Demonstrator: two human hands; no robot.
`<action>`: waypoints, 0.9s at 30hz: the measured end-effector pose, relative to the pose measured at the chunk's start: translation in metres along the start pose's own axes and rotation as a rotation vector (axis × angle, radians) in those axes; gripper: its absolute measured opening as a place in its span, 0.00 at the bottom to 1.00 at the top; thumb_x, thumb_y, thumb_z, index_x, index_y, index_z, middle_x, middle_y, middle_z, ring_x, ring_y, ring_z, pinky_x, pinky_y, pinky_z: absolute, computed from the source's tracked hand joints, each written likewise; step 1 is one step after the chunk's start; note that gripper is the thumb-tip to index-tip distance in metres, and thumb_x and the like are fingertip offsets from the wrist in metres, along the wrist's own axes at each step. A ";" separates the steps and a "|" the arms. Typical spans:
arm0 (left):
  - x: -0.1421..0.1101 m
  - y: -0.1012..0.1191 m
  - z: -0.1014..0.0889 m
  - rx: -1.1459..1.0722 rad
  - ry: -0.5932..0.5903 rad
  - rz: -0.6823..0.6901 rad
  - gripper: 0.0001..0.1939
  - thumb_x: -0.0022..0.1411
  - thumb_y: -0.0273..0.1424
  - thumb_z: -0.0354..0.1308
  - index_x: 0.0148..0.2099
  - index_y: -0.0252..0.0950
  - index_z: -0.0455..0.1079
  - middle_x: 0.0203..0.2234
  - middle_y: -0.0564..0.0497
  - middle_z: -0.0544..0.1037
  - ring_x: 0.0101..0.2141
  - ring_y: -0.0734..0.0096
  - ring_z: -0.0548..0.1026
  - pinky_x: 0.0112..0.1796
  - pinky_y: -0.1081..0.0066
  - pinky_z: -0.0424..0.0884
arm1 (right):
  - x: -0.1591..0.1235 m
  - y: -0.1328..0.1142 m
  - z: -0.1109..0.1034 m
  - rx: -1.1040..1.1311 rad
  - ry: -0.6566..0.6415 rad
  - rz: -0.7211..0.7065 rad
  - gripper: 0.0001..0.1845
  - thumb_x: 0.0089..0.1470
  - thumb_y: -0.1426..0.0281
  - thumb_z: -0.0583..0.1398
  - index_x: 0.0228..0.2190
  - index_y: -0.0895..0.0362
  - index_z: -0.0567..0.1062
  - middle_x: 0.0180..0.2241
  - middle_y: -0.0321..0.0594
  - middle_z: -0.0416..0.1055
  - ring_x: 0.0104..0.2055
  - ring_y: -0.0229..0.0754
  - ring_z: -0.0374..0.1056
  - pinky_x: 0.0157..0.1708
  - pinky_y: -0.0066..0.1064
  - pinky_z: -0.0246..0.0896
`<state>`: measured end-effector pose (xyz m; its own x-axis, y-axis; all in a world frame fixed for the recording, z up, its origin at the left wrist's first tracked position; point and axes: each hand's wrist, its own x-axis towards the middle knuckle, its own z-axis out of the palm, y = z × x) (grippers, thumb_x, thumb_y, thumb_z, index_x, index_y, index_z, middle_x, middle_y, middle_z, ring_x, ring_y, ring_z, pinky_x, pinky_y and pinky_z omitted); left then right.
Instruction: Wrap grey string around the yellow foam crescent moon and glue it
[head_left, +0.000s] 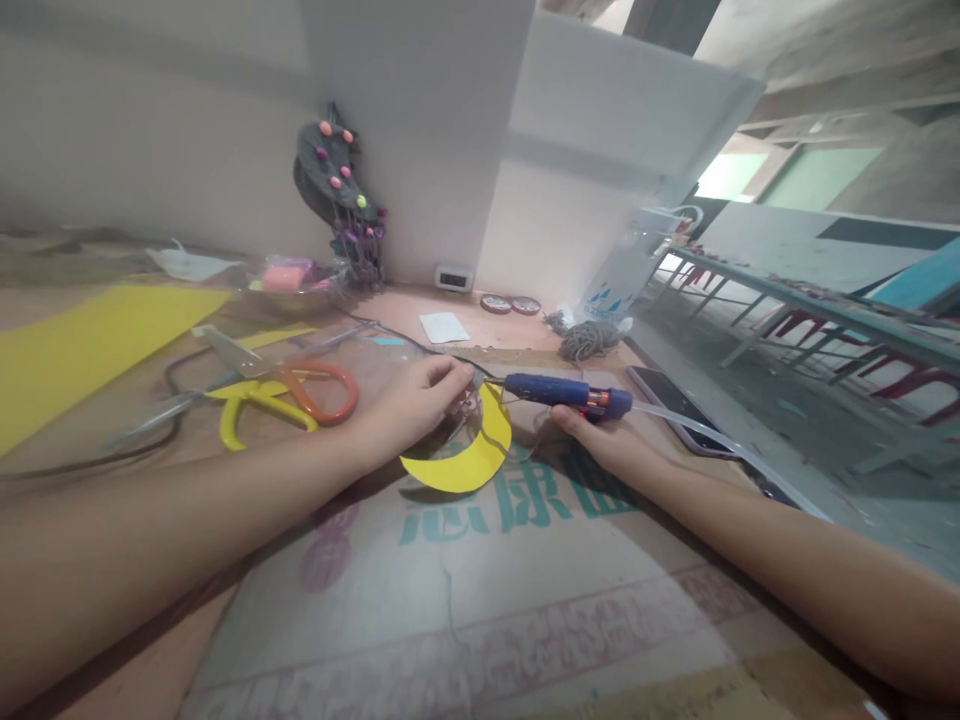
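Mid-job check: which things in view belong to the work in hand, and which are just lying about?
In hand:
- glue gun, held by right hand
- yellow crescent, at left hand

Lying about, apparently:
- scissors
- yarn
- phone

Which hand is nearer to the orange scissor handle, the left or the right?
The left. The left hand is just to the right of the orange handle; the right hand, holding the glue gun, is much farther right.

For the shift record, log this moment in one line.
left hand: beside yellow crescent | right hand: holding blue glue gun | nozzle: at crescent's upper end
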<state>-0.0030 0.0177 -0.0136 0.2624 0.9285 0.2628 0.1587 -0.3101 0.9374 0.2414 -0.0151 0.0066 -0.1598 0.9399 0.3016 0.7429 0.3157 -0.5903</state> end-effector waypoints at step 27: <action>-0.002 0.003 0.001 -0.035 -0.017 -0.020 0.15 0.62 0.43 0.52 0.32 0.36 0.67 0.23 0.54 0.71 0.26 0.70 0.71 0.27 0.72 0.64 | 0.001 -0.009 -0.001 0.047 -0.016 0.056 0.19 0.51 0.52 0.58 0.31 0.54 0.78 0.31 0.41 0.79 0.35 0.51 0.74 0.37 0.38 0.72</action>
<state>-0.0021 0.0143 -0.0118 0.2757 0.9308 0.2400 0.1307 -0.2836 0.9500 0.2352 -0.0169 0.0126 -0.1290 0.9582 0.2555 0.7197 0.2677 -0.6406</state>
